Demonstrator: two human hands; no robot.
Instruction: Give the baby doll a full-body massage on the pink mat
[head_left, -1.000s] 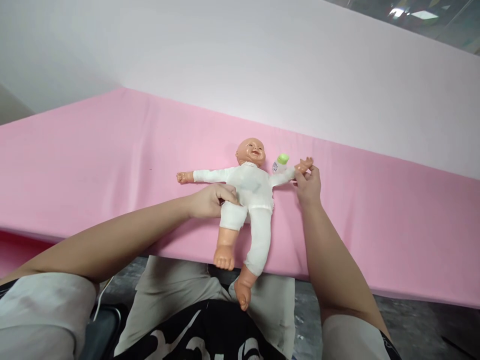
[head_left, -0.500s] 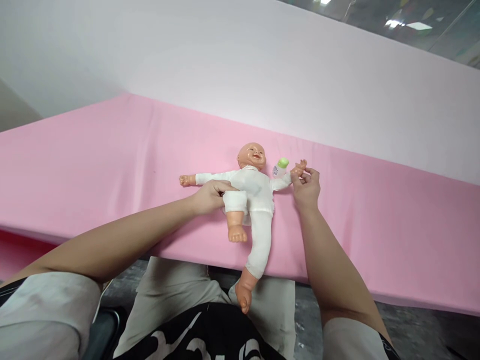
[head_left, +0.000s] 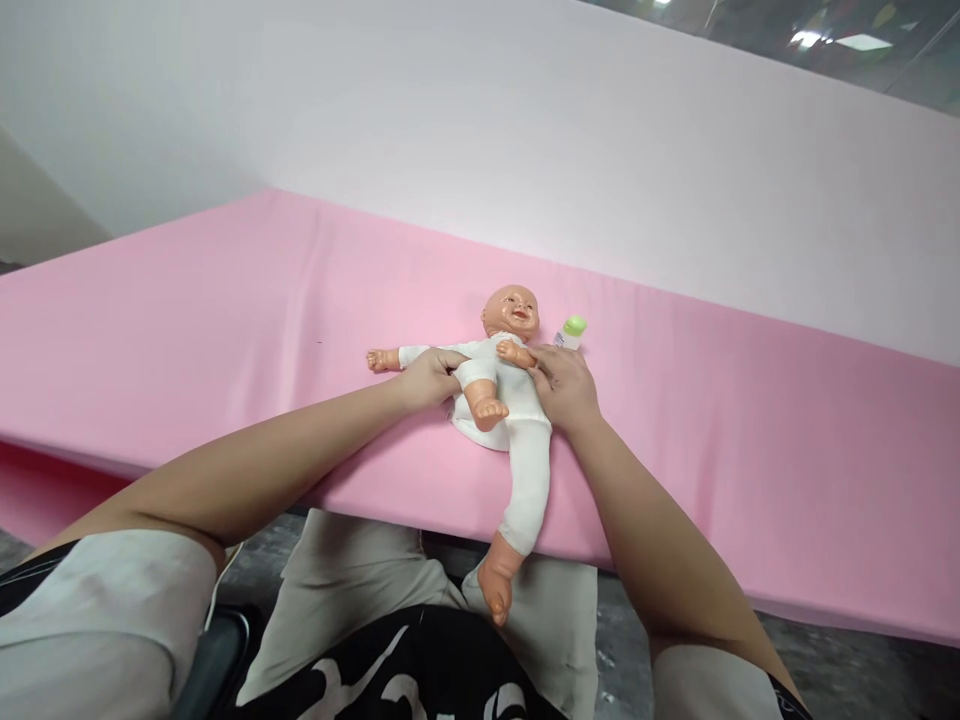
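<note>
A baby doll (head_left: 525, 390) with a white cloth body lies face up on the pink table. My left hand (head_left: 433, 377) is closed on its raised leg at the white cloth, and the leg is bent up over the belly with the foot toward me. My right hand (head_left: 568, 388) grips the doll's arm near the wrist, which is folded across the chest. The doll's other arm stretches out to the left, and its other leg hangs over the front edge. Just behind my right hand lies a small bottle (head_left: 574, 328) with a green cap, partly hidden.
The pink cover (head_left: 720, 460) spreads over the whole tabletop, its front edge above my lap. Behind it rises a white panel (head_left: 465, 120). A dark chair part (head_left: 217, 650) shows at the lower left.
My right hand has brought the doll's arm from stretched out on the right inward across its chest. My left hand has lifted the bent leg higher, toward the belly.
</note>
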